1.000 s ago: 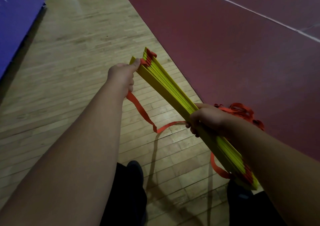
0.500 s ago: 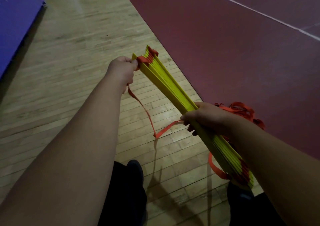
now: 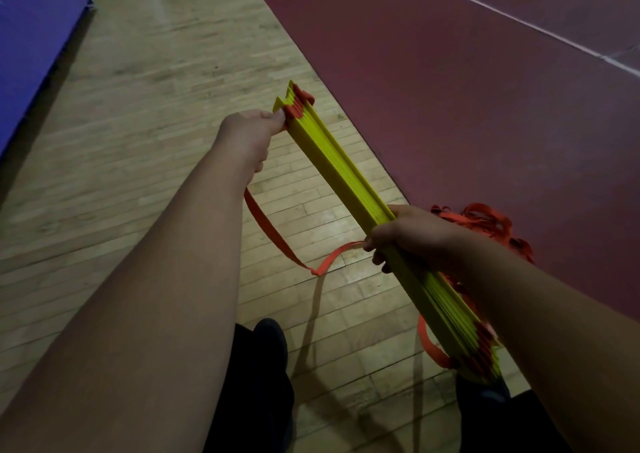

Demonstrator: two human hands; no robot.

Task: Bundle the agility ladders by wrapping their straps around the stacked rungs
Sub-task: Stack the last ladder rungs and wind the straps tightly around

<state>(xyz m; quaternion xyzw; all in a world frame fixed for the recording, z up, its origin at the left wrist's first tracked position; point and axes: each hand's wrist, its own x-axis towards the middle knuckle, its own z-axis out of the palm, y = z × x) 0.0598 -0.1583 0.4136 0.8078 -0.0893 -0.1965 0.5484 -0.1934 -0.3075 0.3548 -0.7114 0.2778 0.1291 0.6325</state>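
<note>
While the stacked rungs (image 3: 346,175) hang in the air over the boundary between the wooden floor (image 3: 138,106) and the red court surface (image 3: 485,106), I have both hands on them. They run as one yellow bundle on a diagonal, far end up and to the left, near end low at the right, just above a dark shoe (image 3: 485,393).

I see the left hand (image 3: 247,133) gripping the far end, thumb pressed against the orange strap folds there. The right hand (image 3: 401,236) is wrapped round the middle of the bundle, fingers curled underneath.

A loose strap (image 3: 273,234) sags in a V between the two hands, below the rungs; whether the left hand holds its upper end I cannot tell, as the forearm hides it. More strap sits bunched (image 3: 485,218) just behind the right hand.
</note>
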